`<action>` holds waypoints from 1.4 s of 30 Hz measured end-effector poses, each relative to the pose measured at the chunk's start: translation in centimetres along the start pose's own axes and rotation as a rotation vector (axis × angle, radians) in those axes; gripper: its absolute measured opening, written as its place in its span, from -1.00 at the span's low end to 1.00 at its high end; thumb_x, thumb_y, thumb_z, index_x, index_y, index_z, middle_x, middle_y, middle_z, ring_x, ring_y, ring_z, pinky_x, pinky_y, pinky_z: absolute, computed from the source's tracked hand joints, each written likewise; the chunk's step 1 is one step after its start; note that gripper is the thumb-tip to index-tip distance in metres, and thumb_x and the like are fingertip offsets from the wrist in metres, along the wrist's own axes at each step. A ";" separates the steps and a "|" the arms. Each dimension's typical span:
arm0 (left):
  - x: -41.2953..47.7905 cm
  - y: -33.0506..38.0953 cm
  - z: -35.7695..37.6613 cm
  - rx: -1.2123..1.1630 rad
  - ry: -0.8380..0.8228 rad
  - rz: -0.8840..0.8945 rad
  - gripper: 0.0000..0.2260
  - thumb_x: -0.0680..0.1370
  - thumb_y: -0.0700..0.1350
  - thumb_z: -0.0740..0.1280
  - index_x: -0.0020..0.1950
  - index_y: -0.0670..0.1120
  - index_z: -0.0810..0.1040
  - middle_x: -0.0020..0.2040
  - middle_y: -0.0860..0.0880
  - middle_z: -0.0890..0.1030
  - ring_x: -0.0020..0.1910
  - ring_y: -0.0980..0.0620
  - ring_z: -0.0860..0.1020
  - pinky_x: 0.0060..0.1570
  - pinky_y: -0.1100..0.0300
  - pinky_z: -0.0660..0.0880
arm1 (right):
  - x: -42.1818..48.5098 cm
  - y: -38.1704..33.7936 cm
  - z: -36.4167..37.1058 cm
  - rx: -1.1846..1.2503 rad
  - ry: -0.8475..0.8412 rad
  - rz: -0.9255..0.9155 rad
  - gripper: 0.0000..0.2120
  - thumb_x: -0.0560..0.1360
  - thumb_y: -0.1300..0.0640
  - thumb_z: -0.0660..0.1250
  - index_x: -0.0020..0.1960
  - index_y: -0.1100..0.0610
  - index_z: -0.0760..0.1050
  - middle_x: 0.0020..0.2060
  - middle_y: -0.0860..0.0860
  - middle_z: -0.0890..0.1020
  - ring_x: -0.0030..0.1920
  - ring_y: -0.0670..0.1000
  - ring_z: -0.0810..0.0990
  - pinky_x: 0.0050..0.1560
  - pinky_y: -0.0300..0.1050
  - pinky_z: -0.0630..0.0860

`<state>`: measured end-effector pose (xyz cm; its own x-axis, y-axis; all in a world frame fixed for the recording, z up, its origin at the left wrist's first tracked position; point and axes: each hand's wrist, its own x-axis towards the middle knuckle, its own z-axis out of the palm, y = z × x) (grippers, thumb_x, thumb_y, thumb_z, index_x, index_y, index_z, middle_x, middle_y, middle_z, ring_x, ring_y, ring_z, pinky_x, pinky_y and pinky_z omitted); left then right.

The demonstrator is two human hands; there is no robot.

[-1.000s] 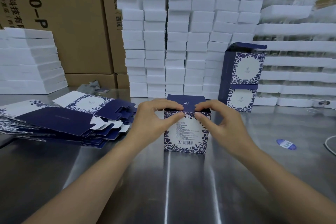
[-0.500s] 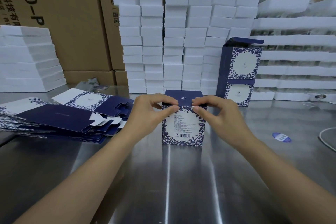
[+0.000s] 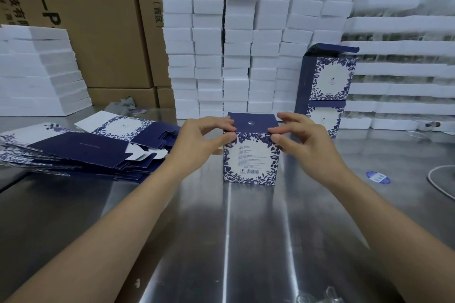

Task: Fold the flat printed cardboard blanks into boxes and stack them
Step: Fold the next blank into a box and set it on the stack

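**Q:** Entry one. Where is the box?

**A:** The box [image 3: 251,157] stands upright on the steel worktop [image 3: 246,241], straight ahead of you. Its barcode panel faces you. The dark blue lid [image 3: 252,122] lies flat across the top.

**Q:** And your grip?

**A:** Both sides pinch the box.
- Your left hand [image 3: 202,145] holds the upper left corner, thumb on the front panel and fingers curled over the lid's left edge.
- Your right hand [image 3: 305,142] mirrors it on the upper right corner, thumb on the front panel and fingers on the lid's right edge.

**Q:** What about stock?

**A:** The flat blanks [image 3: 81,152] lie fanned in a loose pile on the worktop to your left. They are near your left wrist and apart from the box. Two finished boxes [image 3: 325,88] stand one on top of the other, behind the box and to its right. The top flap of the upper one is lifted.

**Q:** Surroundings?

**A:**
- White foam blocks [image 3: 241,44] rise in columns just behind the box.
- Foam slabs [image 3: 37,71] are stacked at far left.
- Brown cartons [image 3: 98,19] stand between those two stacks, further back.
- A blue sticker [image 3: 378,177] lies on the worktop to the right of your right wrist.
- A white cable [image 3: 440,179] curves in at the right edge.
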<state>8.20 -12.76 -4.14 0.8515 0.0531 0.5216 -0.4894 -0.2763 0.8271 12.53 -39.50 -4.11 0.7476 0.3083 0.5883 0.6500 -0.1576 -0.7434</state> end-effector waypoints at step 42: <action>-2.1 -3.0 4.5 0.494 -0.007 0.266 -0.92 0.68 0.12 0.26 0.12 0.30 0.52 0.50 0.29 0.28 0.44 0.32 0.36 0.29 0.23 0.35 | -1.6 2.5 3.2 -0.431 0.002 -0.260 -0.91 0.69 0.15 0.32 0.10 0.04 0.60 0.41 -0.05 0.47 0.35 -0.05 0.51 0.27 -0.08 0.47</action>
<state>8.76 -16.35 -8.66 0.7126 -0.0854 0.6963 -0.5428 -0.6959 0.4702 12.51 -37.35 -7.93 0.5533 0.3871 0.7376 0.8118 -0.4490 -0.3733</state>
